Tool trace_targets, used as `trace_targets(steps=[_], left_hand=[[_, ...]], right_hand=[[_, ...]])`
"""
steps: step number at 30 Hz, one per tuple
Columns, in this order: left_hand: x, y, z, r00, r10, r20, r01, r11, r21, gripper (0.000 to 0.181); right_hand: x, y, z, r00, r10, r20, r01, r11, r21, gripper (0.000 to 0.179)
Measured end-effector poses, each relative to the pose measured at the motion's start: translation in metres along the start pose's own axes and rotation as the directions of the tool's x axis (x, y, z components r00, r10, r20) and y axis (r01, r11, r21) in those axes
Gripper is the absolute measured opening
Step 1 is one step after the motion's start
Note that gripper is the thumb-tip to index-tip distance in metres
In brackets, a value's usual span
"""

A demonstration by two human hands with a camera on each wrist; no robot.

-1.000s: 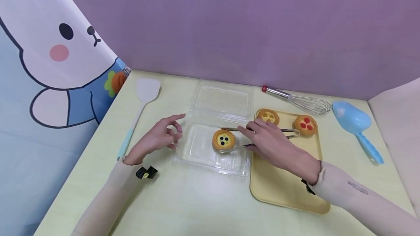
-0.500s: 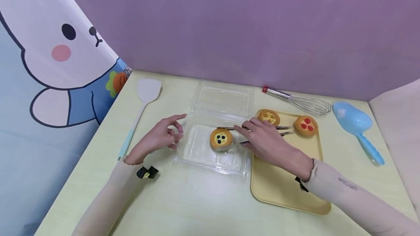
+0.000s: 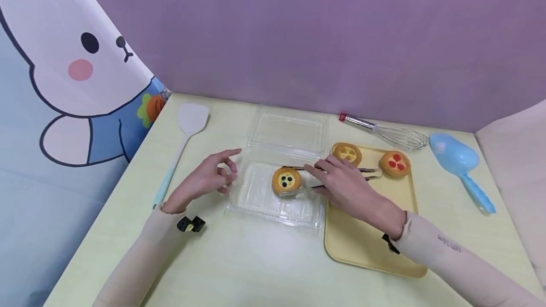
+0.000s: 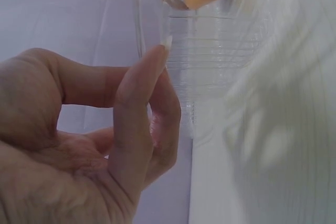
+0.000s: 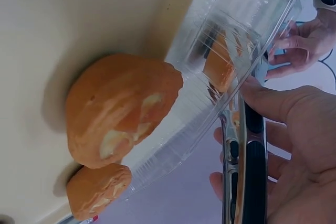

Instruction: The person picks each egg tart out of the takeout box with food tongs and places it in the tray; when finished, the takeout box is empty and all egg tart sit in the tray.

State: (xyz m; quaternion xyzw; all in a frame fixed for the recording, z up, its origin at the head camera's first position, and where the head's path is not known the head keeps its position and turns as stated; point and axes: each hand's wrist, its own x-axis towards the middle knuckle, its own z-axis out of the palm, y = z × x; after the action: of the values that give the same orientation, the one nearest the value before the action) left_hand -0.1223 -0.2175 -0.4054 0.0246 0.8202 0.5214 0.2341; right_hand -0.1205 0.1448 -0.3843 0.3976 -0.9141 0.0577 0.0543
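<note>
My right hand (image 3: 347, 184) grips a pair of metal tongs (image 5: 245, 166) with dark handle grips. Between the tong tips is a round tart (image 3: 286, 181) with a yellow middle and dark blue dots. It is within the base of a clear plastic clamshell box (image 3: 256, 193); whether it touches the bottom I cannot tell. In the right wrist view the tart (image 5: 219, 65) shows through the box's clear wall. My left hand (image 3: 208, 174) holds nothing, its fingers loosely bent beside the box's left edge; the left wrist view shows thumb and fingers (image 4: 139, 114) close together.
A yellow tray (image 3: 367, 243) right of the box bears a tart with yellow pieces (image 3: 347, 154) and one with red pieces (image 3: 395, 163). Behind and right lie a whisk (image 3: 394, 134) and a blue scoop (image 3: 456, 155). At left lies a spatula (image 3: 181, 148). The box lid (image 3: 289, 129) lies folded back.
My right hand has shifted slightly left, taking the tongs and the dotted tart with it; over the last half second it is nearly still. The left hand has stayed in place.
</note>
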Motion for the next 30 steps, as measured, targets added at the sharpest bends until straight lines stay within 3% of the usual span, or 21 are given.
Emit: trace_targets(steps=[12, 22, 30], left_hand=[[0.000, -0.002, 0.001, 0.999, 0.031, 0.012, -0.031, 0.999, -0.009, 0.078], [0.000, 0.001, 0.001, 0.999, 0.038, 0.018, -0.038, 0.999, -0.008, 0.077], [0.000, -0.002, -0.003, 0.998, 0.047, 0.033, -0.046, 0.999, -0.013, 0.077]], right_hand=[[-0.013, -0.001, 0.007, 0.996, 0.012, -0.092, -0.007, 0.998, 0.061, 0.059], [-0.033, 0.004, -0.006, 0.980, 0.070, -0.184, -0.061, 0.997, 0.054, 0.061], [-0.060, 0.024, -0.017, 0.958, 0.153, -0.242, -0.139, 0.987, 0.074, 0.067]])
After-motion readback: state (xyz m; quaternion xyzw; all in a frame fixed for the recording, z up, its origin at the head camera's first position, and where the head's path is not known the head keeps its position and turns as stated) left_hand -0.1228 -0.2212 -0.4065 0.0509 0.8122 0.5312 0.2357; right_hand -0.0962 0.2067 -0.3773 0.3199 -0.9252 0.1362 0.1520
